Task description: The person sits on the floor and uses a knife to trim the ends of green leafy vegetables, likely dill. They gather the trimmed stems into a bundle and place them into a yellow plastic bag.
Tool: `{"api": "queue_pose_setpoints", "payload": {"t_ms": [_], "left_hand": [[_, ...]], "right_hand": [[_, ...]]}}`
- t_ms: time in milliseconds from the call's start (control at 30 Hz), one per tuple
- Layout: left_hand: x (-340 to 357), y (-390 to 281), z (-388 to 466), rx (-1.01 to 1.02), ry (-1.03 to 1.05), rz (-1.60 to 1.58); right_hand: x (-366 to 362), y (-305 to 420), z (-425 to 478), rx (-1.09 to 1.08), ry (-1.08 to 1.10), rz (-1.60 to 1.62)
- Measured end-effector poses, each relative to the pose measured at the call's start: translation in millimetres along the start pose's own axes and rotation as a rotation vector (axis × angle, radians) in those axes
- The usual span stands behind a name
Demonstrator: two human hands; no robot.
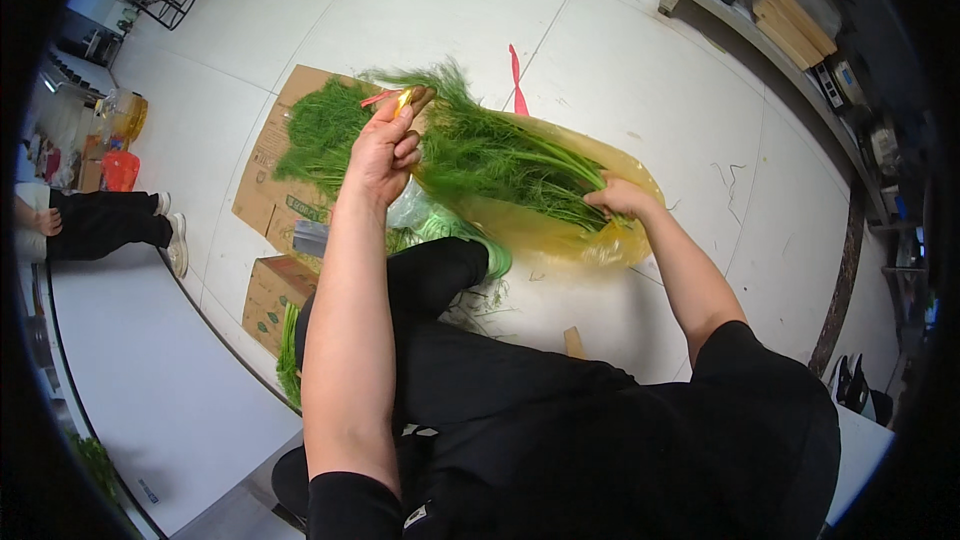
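My left hand (386, 146) is raised over the floor and closed on the edge of a yellow plastic bag, with a brown end showing past the fingers. My right hand (626, 199) reaches into the yellow plastic bag (547, 244) and grips the stems of a bunch of feathery green herbs, which look like dill (517, 165). The leafy tops spill out of the bag between my hands. More of the feathery herbs (322, 127) lie on flattened cardboard (266, 165) at the left. A cleaver-like grey blade (310, 238) rests near my left forearm.
A cardboard box (274, 300) with green stems (288, 345) beside it stands at lower left. A person's legs (112, 225) are at far left, near a white table (165, 390). Shelving (787, 75) lines the right. A red ribbon (517, 82) lies on the floor.
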State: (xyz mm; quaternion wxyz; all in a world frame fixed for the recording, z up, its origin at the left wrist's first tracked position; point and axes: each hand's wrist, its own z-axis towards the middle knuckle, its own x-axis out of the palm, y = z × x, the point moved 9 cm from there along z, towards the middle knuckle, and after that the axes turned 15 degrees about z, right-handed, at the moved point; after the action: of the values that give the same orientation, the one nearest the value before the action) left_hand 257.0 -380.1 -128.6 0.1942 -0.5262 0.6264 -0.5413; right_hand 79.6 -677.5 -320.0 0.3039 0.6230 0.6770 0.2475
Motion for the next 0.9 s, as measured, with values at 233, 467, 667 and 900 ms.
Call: {"api": "queue_pose_setpoints", "payload": {"t_ms": [233,467,667,900], "left_hand": [[25.6,-6.5,-15.4,-0.028,0.144,0.128],[30.4,2.3,-17.8,-0.074,0.215,0.202],[25.5,5.1,-21.1,-0.102,0.172,0.245],[32.8,7.4,-22.3,-0.123,0.171,0.275]], "right_hand": [[-24.9,-16.8,19.3,0.171,0.106,0.104],[-37.2,-41.4,28.0,0.251,0.003,-0.204],[-47.3,-63.7,38.4,0.337,-0.06,-0.384],[-66.6,-48.8,14.7,0.269,-0.232,-0.445]]}}
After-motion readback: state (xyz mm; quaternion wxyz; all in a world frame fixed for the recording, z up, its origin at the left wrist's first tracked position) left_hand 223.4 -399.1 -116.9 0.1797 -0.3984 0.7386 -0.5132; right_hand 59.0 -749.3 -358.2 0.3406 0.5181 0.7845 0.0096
